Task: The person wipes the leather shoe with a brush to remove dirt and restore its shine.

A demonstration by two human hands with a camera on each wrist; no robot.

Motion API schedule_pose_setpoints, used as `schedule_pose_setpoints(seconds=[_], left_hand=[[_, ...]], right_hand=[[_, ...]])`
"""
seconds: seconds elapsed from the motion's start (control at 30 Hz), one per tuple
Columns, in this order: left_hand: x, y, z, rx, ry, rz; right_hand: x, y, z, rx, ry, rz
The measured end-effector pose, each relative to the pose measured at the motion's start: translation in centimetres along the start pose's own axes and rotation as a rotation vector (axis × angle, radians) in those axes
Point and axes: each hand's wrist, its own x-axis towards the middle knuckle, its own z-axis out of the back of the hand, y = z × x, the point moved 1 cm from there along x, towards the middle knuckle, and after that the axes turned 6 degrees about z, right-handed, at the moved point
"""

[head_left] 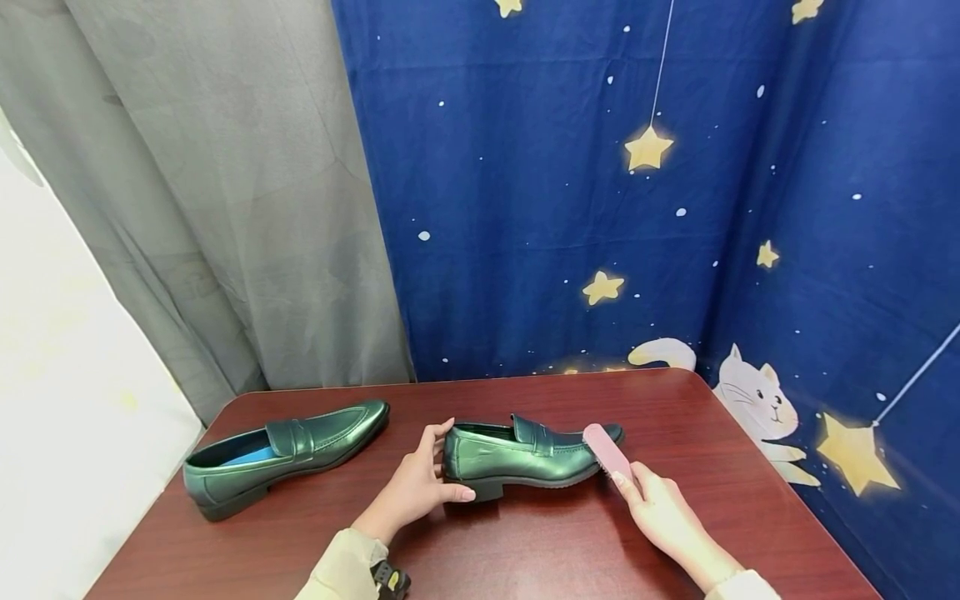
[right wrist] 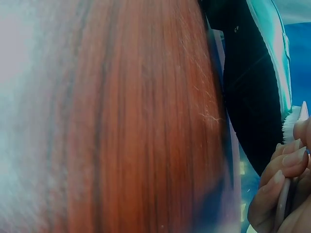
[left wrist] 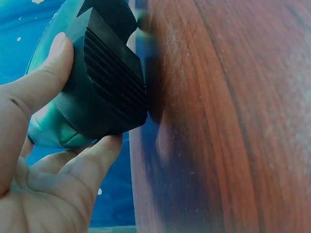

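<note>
A shiny green loafer (head_left: 487,458) with a black sole points to the right in the head view. My left hand (head_left: 414,485) grips it around the heel, thumb on the near side and fingers behind. In the left wrist view the ridged underside of the black heel (left wrist: 109,73) shows, tilted up from the table. My right hand (head_left: 667,512) holds a pink brush (head_left: 606,450) by its handle at the loafer's toe. White bristles (right wrist: 290,125) meet the shoe's side in the right wrist view.
A matching green loafer (head_left: 322,440) with a blue insole stands on the left of the reddish-brown table (head_left: 540,533). Behind the table hang a grey curtain (head_left: 247,167) and a blue one (head_left: 525,183) with stars. A black device (head_left: 390,579) sits at the left wrist.
</note>
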Motion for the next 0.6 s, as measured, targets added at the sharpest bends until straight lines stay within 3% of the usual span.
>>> schedule_pose_setpoints(seconds=[0.6], left_hand=[[-0.2,-0.1,0.0,-0.016,0.009,0.007]], right_hand=[[-0.7,1.7,-1.4,0.036,-0.008,0.032]])
